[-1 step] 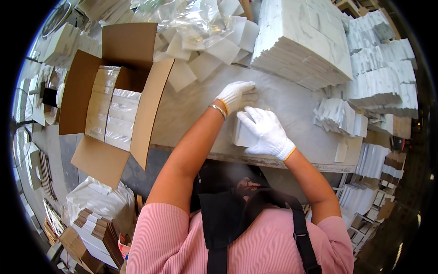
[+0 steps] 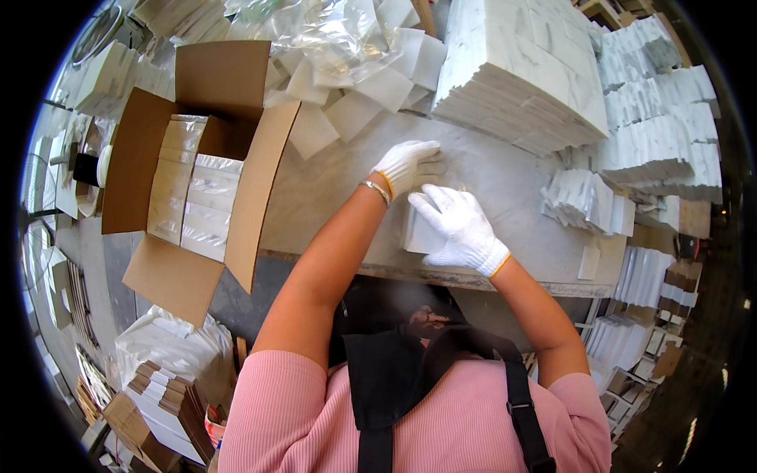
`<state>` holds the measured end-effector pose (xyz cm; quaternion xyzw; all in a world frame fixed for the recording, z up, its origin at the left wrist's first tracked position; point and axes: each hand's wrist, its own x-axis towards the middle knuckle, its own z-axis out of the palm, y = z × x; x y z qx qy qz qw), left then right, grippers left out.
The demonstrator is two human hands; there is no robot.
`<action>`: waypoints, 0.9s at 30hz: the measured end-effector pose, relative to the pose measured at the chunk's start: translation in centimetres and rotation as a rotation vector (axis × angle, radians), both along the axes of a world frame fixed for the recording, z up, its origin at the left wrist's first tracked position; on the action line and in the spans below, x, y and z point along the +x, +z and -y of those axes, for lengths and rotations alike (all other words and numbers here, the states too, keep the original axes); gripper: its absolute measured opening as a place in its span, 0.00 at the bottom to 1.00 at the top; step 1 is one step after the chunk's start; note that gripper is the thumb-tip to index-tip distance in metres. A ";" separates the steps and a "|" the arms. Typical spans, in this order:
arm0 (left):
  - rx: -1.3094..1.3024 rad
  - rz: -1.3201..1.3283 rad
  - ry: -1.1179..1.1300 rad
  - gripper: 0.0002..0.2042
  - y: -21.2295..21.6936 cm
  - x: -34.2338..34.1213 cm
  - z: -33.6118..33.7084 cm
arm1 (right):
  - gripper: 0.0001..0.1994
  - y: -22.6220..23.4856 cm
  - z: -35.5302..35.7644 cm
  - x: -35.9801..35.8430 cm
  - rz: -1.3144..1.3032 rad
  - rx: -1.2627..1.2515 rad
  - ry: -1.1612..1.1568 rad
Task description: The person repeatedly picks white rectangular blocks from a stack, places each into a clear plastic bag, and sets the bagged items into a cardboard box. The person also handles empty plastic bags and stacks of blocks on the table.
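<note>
My left hand [image 2: 404, 164], in a white knit glove with a yellow cuff, is over the worktable [image 2: 505, 177]. Its fingers stretch out to the right, and nothing shows in them. Just nearer and to the right, my right hand [image 2: 461, 230], gloved the same way, spans a small stack of white tiles [image 2: 421, 230] on the table. Its thumb lies at the near end of the stack and its fingers at the far end. The glove covers much of the stack, so its height is hard to judge.
An open cardboard box [image 2: 264, 185] at left holds plastic-wrapped tile packs [image 2: 211, 201]. Thin white sheets [image 2: 355, 114] and clear plastic bags [image 2: 335, 35] lie at the back. A big marbled tile stack [image 2: 536, 67] stands back right, with smaller tile stacks [image 2: 579, 197] beside it.
</note>
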<state>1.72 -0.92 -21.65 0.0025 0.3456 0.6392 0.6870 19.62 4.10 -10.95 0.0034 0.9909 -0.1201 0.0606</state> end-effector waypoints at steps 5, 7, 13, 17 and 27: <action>0.020 0.017 -0.009 0.23 -1.0 -0.2 0.0 | 0.49 -0.5 0.1 0.0 -0.064 0.002 0.004; 0.066 0.033 -0.008 0.23 -2.3 -0.2 0.1 | 0.49 -0.6 0.3 0.1 -0.067 -0.005 -0.014; 0.157 -0.221 -0.081 0.23 -3.4 -0.1 -0.2 | 0.53 -1.0 0.5 0.3 0.035 0.005 -0.056; 0.099 -0.075 -0.064 0.19 -4.2 -0.6 -0.8 | 0.57 -0.1 0.4 0.7 0.013 0.000 -0.058; 0.115 0.077 0.057 0.12 9.3 1.2 3.6 | 0.23 2.3 -3.0 5.0 -0.393 -1.064 -1.079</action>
